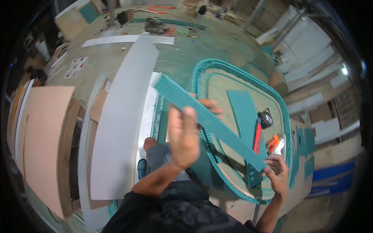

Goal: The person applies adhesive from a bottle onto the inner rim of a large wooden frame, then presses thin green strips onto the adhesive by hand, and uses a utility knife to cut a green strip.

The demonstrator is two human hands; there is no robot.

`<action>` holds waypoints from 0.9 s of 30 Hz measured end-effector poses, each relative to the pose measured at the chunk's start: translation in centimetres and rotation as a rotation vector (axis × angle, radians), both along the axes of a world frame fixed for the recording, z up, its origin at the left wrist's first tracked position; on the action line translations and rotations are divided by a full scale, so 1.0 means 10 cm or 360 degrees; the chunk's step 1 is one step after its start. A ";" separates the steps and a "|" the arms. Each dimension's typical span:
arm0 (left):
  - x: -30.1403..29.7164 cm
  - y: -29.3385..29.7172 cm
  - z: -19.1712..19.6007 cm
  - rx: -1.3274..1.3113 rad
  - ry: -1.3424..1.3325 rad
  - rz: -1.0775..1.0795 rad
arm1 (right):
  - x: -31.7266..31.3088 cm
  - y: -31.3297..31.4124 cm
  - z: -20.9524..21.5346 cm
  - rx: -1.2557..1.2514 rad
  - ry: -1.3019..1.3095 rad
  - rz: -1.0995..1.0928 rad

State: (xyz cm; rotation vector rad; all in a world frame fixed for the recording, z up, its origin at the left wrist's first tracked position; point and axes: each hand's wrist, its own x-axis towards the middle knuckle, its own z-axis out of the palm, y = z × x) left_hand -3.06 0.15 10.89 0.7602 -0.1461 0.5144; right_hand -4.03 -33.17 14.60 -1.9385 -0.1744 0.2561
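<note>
Faces a wide floor ahead. Works beside a round-cornered frame on the right, with a teal ribbed rim around a beige bed. Has a long white panel to the left, and a farther sheet with red marks too small to read. Shows a grooved slat lying in the frame. Holds a teal strip above the frame's left part, long axis slanting from upper left to lower right, far end pointing toward the panel's edge. Grasps it along the upper half with the left hand, blurred; pinches the near end with the right hand. Includes a red tool on the slat's edge.
</note>
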 end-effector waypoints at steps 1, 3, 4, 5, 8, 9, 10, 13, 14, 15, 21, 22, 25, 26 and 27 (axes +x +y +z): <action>-0.03 0.23 0.07 -0.0036 -0.0011 0.0120 | -0.04 0.12 -0.01 -0.0004 0.0018 -0.0030; 0.02 0.44 0.17 -0.0048 -0.0017 0.0304 | 0.00 0.32 -0.01 0.0049 0.0236 0.0223; 0.03 0.54 0.22 -0.0045 -0.0013 0.0348 | 0.02 0.33 -0.02 0.0066 0.0249 0.0275; 0.09 0.54 0.22 -0.0068 -0.0027 0.0366 | -0.03 0.20 -0.02 0.0025 0.0239 0.0264; 0.01 0.70 0.29 -0.0183 -0.0072 0.0379 | 0.09 0.32 -0.03 -0.0004 0.0169 0.0390; -0.04 0.73 0.33 -0.0185 -0.0063 0.0391 | 0.15 0.37 -0.02 -0.0030 0.0138 0.0438; -0.08 0.76 0.36 -0.0177 -0.0076 0.0426 | 0.21 0.42 0.01 -0.0056 0.0107 0.0481; -0.18 0.82 0.42 -0.0142 -0.0192 0.0457 | 0.36 0.56 0.05 -0.0086 0.0049 0.0555; -0.17 0.80 0.41 -0.0145 -0.0203 0.0482 | 0.40 0.57 0.07 -0.0098 0.0053 0.0554; -0.16 0.79 0.39 -0.0162 -0.0196 0.0474 | 0.42 0.57 0.06 -0.0102 0.0043 0.0578; -0.16 0.71 0.41 -0.0098 -0.0187 0.0523 | 0.41 0.47 -0.01 -0.0149 0.0006 0.0503; -0.15 0.69 0.41 -0.0094 -0.0200 0.0532 | 0.41 0.44 -0.03 -0.0145 -0.0007 0.0512; -0.14 0.65 0.44 -0.0029 -0.0244 0.0595 | 0.40 0.40 -0.05 -0.0157 -0.0033 0.0493; -0.16 0.66 0.46 -0.0020 -0.0252 0.0597 | 0.39 0.43 -0.05 -0.0148 -0.0040 0.0496; -0.18 0.68 0.48 -0.0006 -0.0251 0.0640 | 0.39 0.48 -0.04 -0.0197 -0.0053 0.0491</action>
